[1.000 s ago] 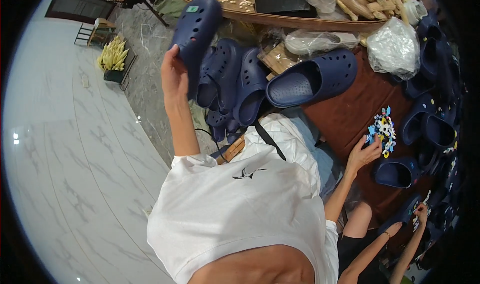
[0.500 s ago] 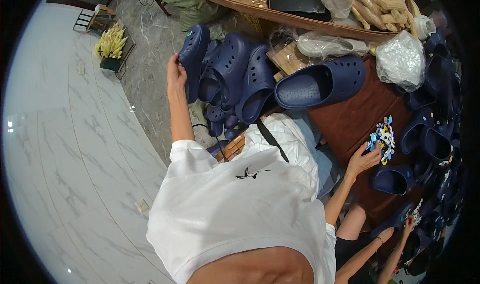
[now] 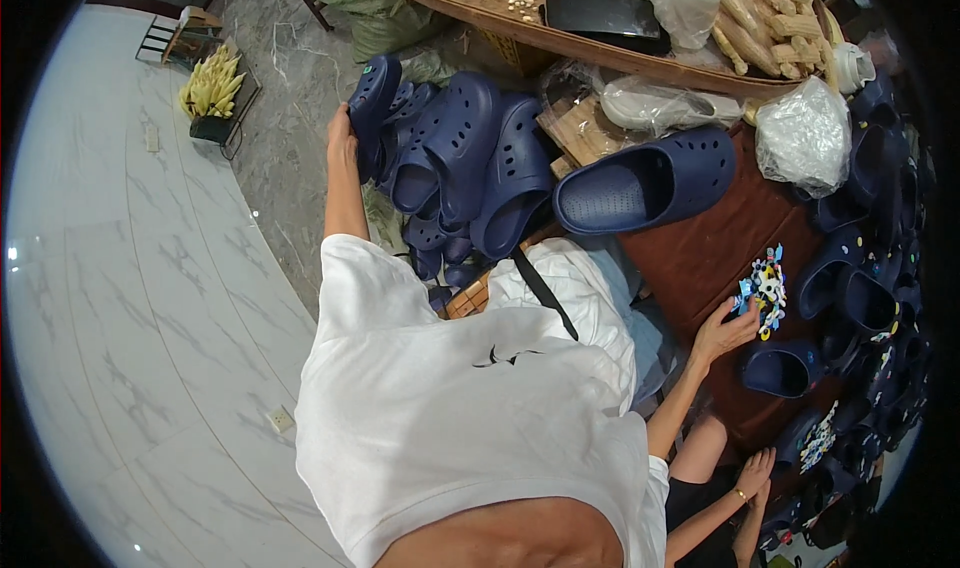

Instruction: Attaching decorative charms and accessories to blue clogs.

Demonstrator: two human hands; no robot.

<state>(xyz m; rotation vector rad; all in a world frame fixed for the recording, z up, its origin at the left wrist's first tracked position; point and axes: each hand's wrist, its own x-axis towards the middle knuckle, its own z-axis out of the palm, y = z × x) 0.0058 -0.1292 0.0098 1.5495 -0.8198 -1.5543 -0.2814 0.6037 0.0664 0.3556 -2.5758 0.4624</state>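
In the head view, the left hand is gripping the near side of a navy clog, its fingers wrapping around the edge and partly hiding behind it, and the clog is standing toe up at the left end of a heap of clogs, seemingly leaning against it. The right hand is reaching over a brown cover, thumb and bent fingers touching the near edge of a bunch of small colourful charms; whether the fingertips are closing on a charm or only resting there, I cannot tell. A larger clog is lying on its side by the far edge of the cover, and a smaller clog is sitting just below the charms. Beyond, a shallow tray is holding corn, and at the lower right a co-worker's hands are meeting near another clog. The step in hand seems to be placing or taking the navy clog at the heap while the right hand is staying by the charms; the next move is probably calling for the left fingers to be steadying the clog against its neighbours before loosening.
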